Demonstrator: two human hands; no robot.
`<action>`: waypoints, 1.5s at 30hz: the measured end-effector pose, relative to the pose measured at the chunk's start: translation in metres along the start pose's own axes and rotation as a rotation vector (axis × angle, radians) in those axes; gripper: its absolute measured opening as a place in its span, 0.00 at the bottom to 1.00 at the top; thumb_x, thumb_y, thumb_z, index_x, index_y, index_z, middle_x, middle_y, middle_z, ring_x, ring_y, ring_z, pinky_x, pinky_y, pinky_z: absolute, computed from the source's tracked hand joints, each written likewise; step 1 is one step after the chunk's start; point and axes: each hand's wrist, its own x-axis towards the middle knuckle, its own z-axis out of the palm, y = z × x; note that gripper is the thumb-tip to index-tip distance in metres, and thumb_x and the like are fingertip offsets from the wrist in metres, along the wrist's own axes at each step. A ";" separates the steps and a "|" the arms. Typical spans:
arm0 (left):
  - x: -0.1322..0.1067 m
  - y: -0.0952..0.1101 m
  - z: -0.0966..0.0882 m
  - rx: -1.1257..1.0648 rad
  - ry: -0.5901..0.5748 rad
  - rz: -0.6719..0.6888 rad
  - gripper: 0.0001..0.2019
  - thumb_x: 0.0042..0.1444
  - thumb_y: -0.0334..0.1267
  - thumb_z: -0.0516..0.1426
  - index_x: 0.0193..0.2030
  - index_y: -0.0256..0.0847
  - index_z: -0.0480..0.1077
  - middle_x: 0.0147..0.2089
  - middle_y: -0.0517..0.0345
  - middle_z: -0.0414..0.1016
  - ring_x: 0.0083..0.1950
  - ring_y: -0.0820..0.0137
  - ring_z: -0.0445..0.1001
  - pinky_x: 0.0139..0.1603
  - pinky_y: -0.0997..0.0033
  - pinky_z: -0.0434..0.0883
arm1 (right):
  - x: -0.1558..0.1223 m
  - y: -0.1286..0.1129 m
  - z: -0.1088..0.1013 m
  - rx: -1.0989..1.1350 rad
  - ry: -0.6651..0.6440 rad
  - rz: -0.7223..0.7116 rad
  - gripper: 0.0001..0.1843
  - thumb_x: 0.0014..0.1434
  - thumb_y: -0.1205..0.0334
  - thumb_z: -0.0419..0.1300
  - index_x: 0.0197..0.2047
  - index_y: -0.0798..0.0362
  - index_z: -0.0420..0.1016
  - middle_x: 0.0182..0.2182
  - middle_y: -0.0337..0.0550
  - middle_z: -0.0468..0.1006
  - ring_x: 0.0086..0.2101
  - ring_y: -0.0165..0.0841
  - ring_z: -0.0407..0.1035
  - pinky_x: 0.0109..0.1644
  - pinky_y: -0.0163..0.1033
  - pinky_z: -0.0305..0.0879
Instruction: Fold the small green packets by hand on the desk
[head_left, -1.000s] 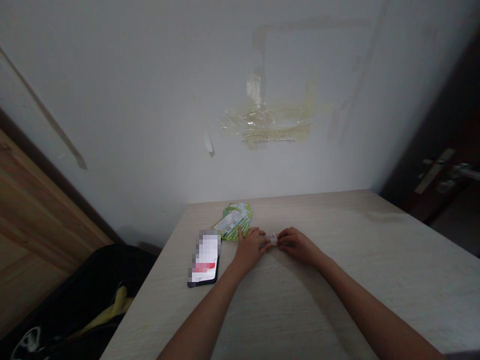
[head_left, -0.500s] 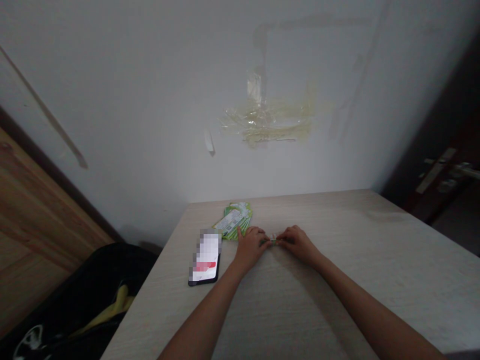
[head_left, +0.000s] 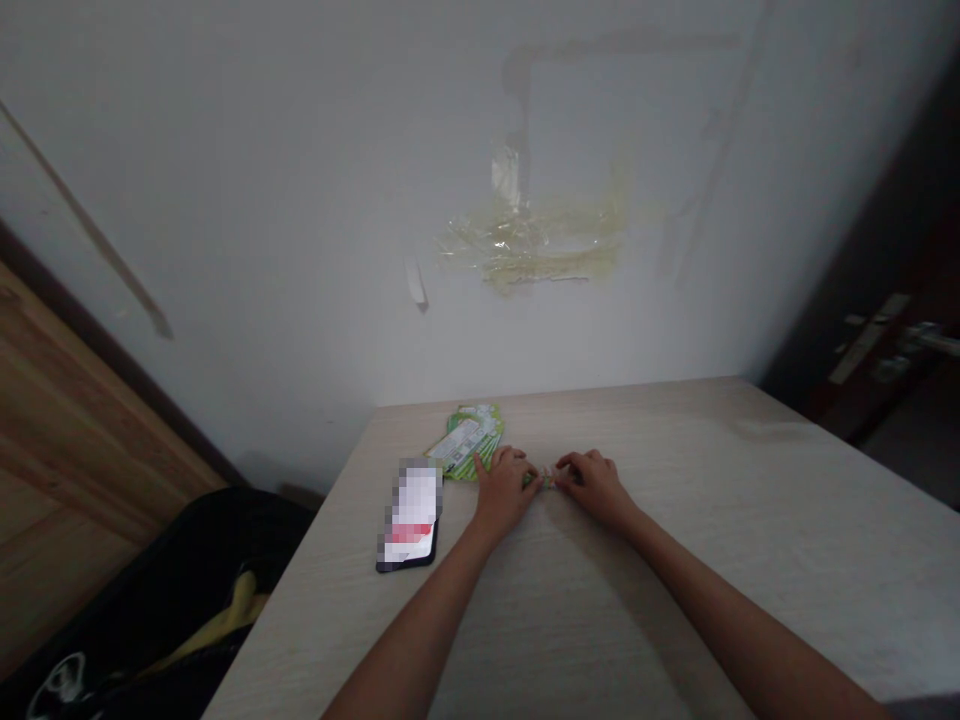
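Over the middle of the table, my left hand (head_left: 507,490) and my right hand (head_left: 596,487) face each other, a finger's width or so apart. Between their fingertips is a small, pale, many-coloured piece (head_left: 548,479), too small and blurred to name. Thumb and fingers of both hands are closed in a pinch at its two ends. Just behind my left hand lies a fanned pile of green and white printed packets or cards (head_left: 466,440). My left fingers partly cover its near right edge.
A phone (head_left: 411,515) with a lit, blurred screen lies left of my left forearm. The pale wood-grain table (head_left: 720,470) meets a grey wall (head_left: 315,200) with peeling tape (head_left: 525,235). A black bag (head_left: 217,540) is beyond the left edge, a dark door (head_left: 900,400) at the right.
The small piece has turned or shifted slightly between my fingertips, and now looks more coloured. My right fingers have moved a little. The packets and phone stay put.
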 end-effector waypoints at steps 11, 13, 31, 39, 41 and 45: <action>0.001 0.001 0.004 0.012 0.034 -0.002 0.06 0.57 0.43 0.59 0.37 0.47 0.75 0.57 0.56 0.67 0.65 0.55 0.56 0.63 0.27 0.36 | -0.004 -0.013 -0.003 -0.060 0.000 -0.027 0.09 0.58 0.56 0.59 0.43 0.46 0.73 0.35 0.43 0.77 0.43 0.41 0.64 0.48 0.47 0.53; 0.001 0.001 0.004 0.005 0.033 -0.002 0.05 0.56 0.43 0.60 0.37 0.47 0.75 0.57 0.55 0.67 0.65 0.55 0.56 0.63 0.27 0.35 | -0.004 -0.014 -0.003 -0.093 -0.003 -0.046 0.08 0.59 0.56 0.58 0.42 0.45 0.74 0.36 0.43 0.77 0.43 0.41 0.63 0.47 0.46 0.53; -0.001 -0.002 0.003 0.037 0.027 0.007 0.09 0.56 0.45 0.60 0.45 0.59 0.75 0.61 0.59 0.63 0.65 0.55 0.55 0.63 0.27 0.31 | -0.004 -0.011 0.001 -0.087 0.050 -0.087 0.10 0.57 0.58 0.61 0.44 0.44 0.77 0.41 0.44 0.71 0.45 0.38 0.63 0.50 0.43 0.56; -0.001 -0.006 0.003 0.055 0.022 0.044 0.08 0.57 0.46 0.59 0.43 0.58 0.75 0.60 0.59 0.66 0.66 0.55 0.55 0.63 0.26 0.34 | -0.004 -0.005 -0.002 -0.095 0.050 -0.151 0.08 0.56 0.59 0.63 0.39 0.40 0.81 0.41 0.43 0.71 0.46 0.38 0.63 0.51 0.44 0.57; -0.002 -0.008 0.004 0.059 0.021 0.060 0.07 0.58 0.45 0.58 0.43 0.57 0.76 0.60 0.59 0.66 0.66 0.55 0.55 0.63 0.26 0.34 | -0.003 -0.003 -0.003 -0.093 0.041 -0.160 0.08 0.56 0.57 0.63 0.39 0.39 0.81 0.41 0.44 0.71 0.46 0.39 0.64 0.51 0.44 0.58; -0.002 -0.012 0.003 0.056 -0.001 0.080 0.08 0.58 0.45 0.58 0.43 0.58 0.75 0.60 0.60 0.67 0.66 0.55 0.55 0.62 0.25 0.32 | -0.001 0.000 -0.003 -0.110 0.035 -0.158 0.08 0.57 0.56 0.62 0.40 0.38 0.82 0.41 0.44 0.72 0.45 0.39 0.64 0.49 0.44 0.59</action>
